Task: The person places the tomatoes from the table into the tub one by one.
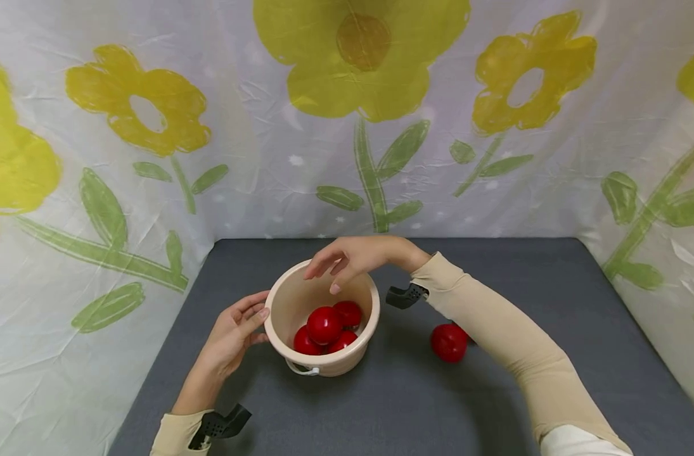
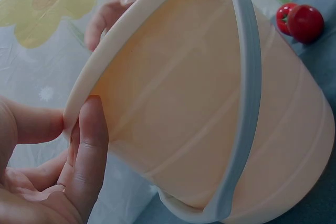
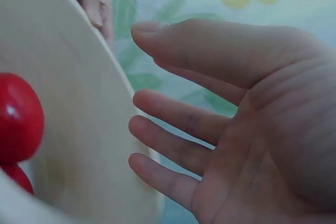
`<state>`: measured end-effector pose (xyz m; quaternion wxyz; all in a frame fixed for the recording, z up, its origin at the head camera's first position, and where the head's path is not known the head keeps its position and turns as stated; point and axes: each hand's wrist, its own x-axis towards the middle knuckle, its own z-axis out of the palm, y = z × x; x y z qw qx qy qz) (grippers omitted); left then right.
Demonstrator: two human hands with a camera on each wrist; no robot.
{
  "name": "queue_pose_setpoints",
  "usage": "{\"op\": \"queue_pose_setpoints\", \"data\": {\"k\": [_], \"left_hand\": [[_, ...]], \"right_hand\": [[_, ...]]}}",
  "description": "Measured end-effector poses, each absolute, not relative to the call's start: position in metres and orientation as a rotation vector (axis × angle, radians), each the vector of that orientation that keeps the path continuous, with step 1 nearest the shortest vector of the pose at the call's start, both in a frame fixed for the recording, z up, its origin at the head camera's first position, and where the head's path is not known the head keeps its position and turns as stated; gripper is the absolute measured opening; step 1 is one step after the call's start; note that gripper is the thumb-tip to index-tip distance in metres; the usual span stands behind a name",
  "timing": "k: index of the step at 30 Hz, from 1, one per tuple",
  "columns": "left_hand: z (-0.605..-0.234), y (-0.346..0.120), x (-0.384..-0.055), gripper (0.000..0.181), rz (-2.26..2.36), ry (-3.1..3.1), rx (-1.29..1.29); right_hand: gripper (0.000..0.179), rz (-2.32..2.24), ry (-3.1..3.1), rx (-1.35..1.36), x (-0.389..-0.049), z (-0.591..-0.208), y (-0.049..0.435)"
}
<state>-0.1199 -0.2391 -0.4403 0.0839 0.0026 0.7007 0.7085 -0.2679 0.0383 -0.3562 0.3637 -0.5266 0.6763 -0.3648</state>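
A cream bucket (image 1: 284, 297) with a pale handle (image 2: 251, 77) stands tilted on the table. My left hand (image 1: 229, 339) pinches its rim on the left side, thumb and fingers on either face of the wall. Several glossy red fruits that look like tomatoes (image 1: 324, 325) lie in the bottom of the bucket. Over the far part of the opening hovers my right hand (image 1: 360, 256), its fingers spread loosely and nothing between them. In the right wrist view that hand's fingers (image 3: 173, 174) are beside the rim, with a red tomato (image 3: 18, 119) inside.
Right of the bucket, a red tomato (image 1: 449, 342) sits on the dark grey table (image 1: 415, 405), with another partly hidden by my right sleeve (image 1: 506, 329). A white curtain (image 1: 255, 158) with painted yellow flowers hangs behind and at both sides.
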Motion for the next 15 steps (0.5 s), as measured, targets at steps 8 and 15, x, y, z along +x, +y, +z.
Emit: {"op": "queue_pose_setpoints", "data": {"k": [8, 15], "left_hand": [[-0.440, -0.238, -0.119, 0.053, 2.108, 2.100, 0.012], [-0.438, -0.238, -0.118, 0.054, 2.112, 2.095, -0.015]], "right_hand": [[0.053, -1.020, 1.866, -1.283, -0.267, -0.348, 0.099], [0.056, -1.065, 2.005, -1.103, -0.257, -0.365, 0.160]]}}
